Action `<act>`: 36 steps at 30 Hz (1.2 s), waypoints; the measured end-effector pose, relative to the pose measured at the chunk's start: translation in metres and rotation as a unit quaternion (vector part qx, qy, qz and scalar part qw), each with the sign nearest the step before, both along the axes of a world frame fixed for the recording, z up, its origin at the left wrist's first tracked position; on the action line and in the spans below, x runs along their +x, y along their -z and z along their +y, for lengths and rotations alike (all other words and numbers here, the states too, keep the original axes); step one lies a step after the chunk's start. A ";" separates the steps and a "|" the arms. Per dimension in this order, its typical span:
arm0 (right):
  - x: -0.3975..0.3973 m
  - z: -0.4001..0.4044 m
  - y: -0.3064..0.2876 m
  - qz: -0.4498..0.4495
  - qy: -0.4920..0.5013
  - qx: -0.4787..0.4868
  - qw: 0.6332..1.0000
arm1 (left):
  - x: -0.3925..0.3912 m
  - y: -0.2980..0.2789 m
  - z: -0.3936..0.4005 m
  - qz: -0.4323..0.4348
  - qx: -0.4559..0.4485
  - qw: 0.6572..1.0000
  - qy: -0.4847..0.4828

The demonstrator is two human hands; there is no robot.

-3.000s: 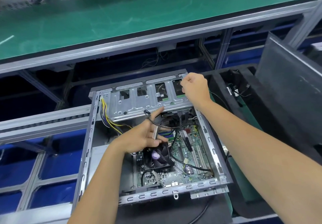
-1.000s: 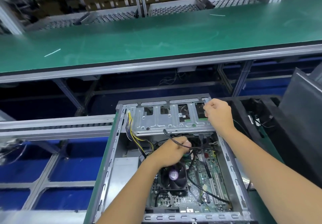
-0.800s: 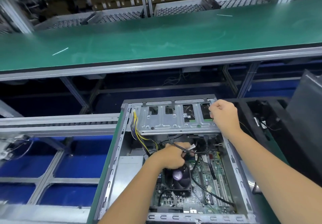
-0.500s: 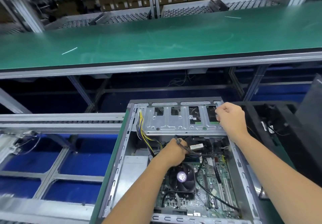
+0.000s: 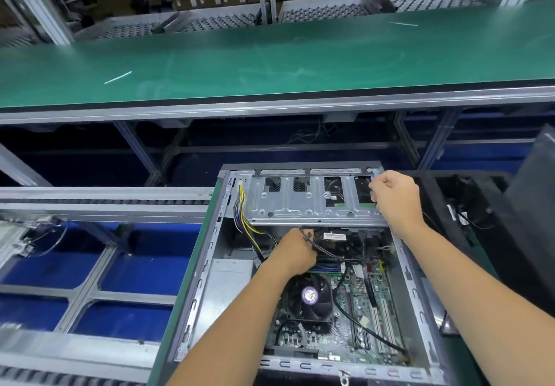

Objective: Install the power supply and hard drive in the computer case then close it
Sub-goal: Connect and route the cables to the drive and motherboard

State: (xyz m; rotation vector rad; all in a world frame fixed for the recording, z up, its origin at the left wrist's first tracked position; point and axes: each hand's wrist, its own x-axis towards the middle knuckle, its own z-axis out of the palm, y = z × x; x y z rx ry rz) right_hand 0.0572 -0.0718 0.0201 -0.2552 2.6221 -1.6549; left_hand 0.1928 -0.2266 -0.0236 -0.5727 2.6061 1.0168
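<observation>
From above, the open computer case (image 5: 312, 265) lies on its side below the green bench (image 5: 270, 61). The left hand (image 5: 295, 253) grips a black cable (image 5: 309, 237) under the drive cage (image 5: 306, 202). The right hand (image 5: 393, 198) is curled on the cage's right edge. The white label (image 5: 334, 236) and purple fan sticker (image 5: 309, 295) are too blurred to read.

No text can be read: the white label (image 5: 334, 236) under the drive cage (image 5: 312, 202) and the round fan sticker (image 5: 311, 295) are blurred
</observation>
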 end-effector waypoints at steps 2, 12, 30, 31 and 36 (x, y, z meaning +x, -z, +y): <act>0.000 0.000 0.000 0.001 0.000 0.003 1.000 | -0.001 -0.003 0.000 0.001 0.024 0.999 -0.044; 0.002 0.000 -0.003 0.009 -0.002 0.025 1.000 | -0.005 -0.003 0.001 -0.022 -0.050 0.994 -0.094; -0.002 0.000 -0.001 0.017 0.007 0.029 0.999 | -0.018 0.022 0.000 -0.053 -0.148 0.987 -0.041; -0.001 0.001 -0.001 0.018 0.007 0.029 0.999 | -0.019 0.024 0.001 -0.050 -0.143 0.988 -0.037; 0.000 0.001 -0.004 0.017 0.003 0.025 1.000 | -0.022 0.022 0.003 -0.071 -0.138 0.988 0.001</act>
